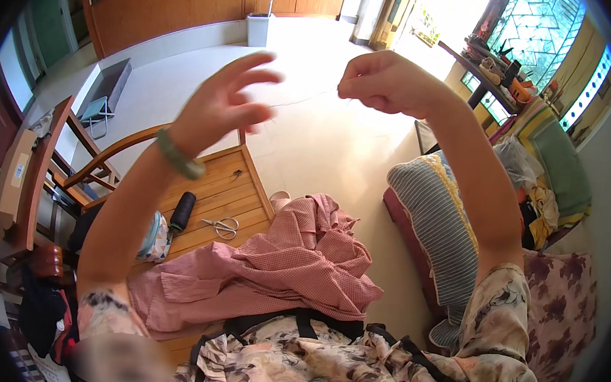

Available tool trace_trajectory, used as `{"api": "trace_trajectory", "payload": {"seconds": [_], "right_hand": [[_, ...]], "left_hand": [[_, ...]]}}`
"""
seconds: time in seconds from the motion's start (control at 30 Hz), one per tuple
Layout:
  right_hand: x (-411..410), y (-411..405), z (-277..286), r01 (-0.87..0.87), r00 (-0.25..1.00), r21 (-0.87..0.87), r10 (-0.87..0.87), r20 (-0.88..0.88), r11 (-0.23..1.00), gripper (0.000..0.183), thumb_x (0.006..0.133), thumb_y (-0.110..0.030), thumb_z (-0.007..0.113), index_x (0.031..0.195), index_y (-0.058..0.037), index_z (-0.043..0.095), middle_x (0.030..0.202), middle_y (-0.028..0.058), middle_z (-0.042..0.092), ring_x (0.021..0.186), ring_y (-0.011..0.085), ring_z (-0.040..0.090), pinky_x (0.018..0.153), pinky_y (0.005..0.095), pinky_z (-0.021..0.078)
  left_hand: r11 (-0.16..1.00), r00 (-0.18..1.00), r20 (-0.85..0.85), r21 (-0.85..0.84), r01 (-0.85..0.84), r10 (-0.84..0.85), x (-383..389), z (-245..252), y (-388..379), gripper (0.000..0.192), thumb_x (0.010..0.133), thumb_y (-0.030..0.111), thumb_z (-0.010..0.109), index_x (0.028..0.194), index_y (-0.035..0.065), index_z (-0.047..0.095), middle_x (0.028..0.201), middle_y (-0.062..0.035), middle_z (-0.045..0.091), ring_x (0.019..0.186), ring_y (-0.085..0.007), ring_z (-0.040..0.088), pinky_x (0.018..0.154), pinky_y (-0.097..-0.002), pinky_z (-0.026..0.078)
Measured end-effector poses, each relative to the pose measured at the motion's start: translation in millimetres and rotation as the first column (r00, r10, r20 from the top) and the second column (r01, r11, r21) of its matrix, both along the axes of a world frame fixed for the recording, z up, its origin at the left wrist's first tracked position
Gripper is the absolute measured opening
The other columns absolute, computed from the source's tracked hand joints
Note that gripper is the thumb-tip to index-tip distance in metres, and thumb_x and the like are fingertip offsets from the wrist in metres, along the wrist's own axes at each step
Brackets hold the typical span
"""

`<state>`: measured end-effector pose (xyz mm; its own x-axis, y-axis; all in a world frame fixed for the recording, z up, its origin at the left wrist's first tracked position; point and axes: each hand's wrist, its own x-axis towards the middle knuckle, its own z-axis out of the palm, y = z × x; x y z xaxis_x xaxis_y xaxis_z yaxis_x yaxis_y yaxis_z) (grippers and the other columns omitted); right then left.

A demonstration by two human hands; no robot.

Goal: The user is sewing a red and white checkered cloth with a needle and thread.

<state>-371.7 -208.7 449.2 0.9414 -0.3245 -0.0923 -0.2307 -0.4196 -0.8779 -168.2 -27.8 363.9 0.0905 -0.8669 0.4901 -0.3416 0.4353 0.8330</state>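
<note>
Raised over the floor, my right hand (386, 84) pinches one end of a thin dark thread (307, 99) between thumb and fingertips. Whether a needle is in that pinch cannot be made out. The thread stretches across towards the thumb of my left hand (232, 93), which is blurred, its fingers spread. A green bangle (179, 154) circles the left wrist. Below, a pink checked garment (278, 269) lies crumpled over my lap and a slatted wooden surface (220, 184). On the slats are small metal scissors (222, 228) and a spool of black thread (183, 211).
A patterned fabric pouch (159, 239) sits beside the spool. To the right, a striped cushion (435, 223) leans on a seat near a cluttered side table (487, 70). At left stands a wooden armchair (103, 159); farther off are a folding stool (96, 112) and a bin (257, 30).
</note>
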Motion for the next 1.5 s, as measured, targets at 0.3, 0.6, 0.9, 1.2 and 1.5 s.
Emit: {"api": "trace_trajectory", "payload": {"seconds": [0.3, 0.6, 0.9, 1.2, 1.5], "right_hand": [[1, 6, -14, -0.043, 0.999, 0.073, 0.044, -0.019, 0.996, 0.018, 0.077, -0.016, 0.067, 0.09, -0.003, 0.064, 0.055, -0.0011, 0.048, 0.043, 0.003, 0.035, 0.037, 0.0187, 0.0213], [-86, -148, -64, 0.343, 0.806, 0.582, -0.549, 0.219, 0.737, 0.029, 0.088, -0.011, 0.054, 0.116, -0.0034, 0.05, 0.054, -0.0086, 0.031, 0.039, 0.0014, 0.024, 0.03, 0.0155, 0.0166], [-112, -191, -144, 0.482, 0.654, 0.701, -0.749, 0.112, 0.525, 0.02, 0.088, -0.007, 0.052, 0.108, -0.0084, 0.051, 0.052, -0.0074, 0.032, 0.037, 0.0027, 0.023, 0.03, 0.0182, 0.0162], [-91, -175, -192, 0.554, 0.675, 0.668, -0.738, -0.012, 0.496, 0.016, 0.088, -0.01, 0.053, 0.105, -0.0097, 0.052, 0.052, -0.007, 0.032, 0.037, 0.0031, 0.024, 0.03, 0.0186, 0.0163], [-106, -64, -195, 0.487, 0.811, 0.61, -0.583, -0.051, 0.625, 0.022, 0.089, -0.01, 0.052, 0.109, -0.0012, 0.053, 0.055, -0.0061, 0.035, 0.037, 0.0021, 0.028, 0.032, 0.0174, 0.0188]], "left_hand": [[0.977, 0.972, 0.188, 0.132, -0.165, 0.139, -44, 24, -14, 0.012, 0.086, 0.009, 0.058, 0.082, -0.0006, 0.064, 0.065, -0.004, 0.061, 0.051, -0.0061, 0.053, 0.044, -0.0184, 0.044], [0.33, 0.503, 0.365, 0.441, -0.834, 0.784, 176, -90, 244, 0.02, 0.09, 0.022, 0.055, 0.088, 0.0035, 0.063, 0.048, 0.0039, 0.045, 0.037, -0.0031, 0.037, 0.033, -0.0192, 0.023], [-0.074, 0.397, 0.475, 0.709, -0.701, 0.785, 137, -207, 528, 0.015, 0.089, 0.016, 0.051, 0.087, 0.0058, 0.062, 0.046, -0.0026, 0.048, 0.029, -0.0096, 0.037, 0.028, -0.0236, 0.029], [-0.245, 0.353, 0.323, 0.937, -0.248, 0.878, 74, -256, 578, 0.012, 0.087, 0.017, 0.056, 0.094, 0.0079, 0.06, 0.053, -0.0043, 0.055, 0.033, -0.0123, 0.044, 0.03, -0.0256, 0.035], [-0.634, 0.098, 0.988, 0.153, -0.758, 0.122, 127, -296, 524, 0.048, 0.082, 0.001, 0.042, 0.13, 0.0068, 0.041, 0.122, -0.0243, 0.05, 0.11, -0.0395, 0.05, 0.094, -0.0419, 0.04]]}}
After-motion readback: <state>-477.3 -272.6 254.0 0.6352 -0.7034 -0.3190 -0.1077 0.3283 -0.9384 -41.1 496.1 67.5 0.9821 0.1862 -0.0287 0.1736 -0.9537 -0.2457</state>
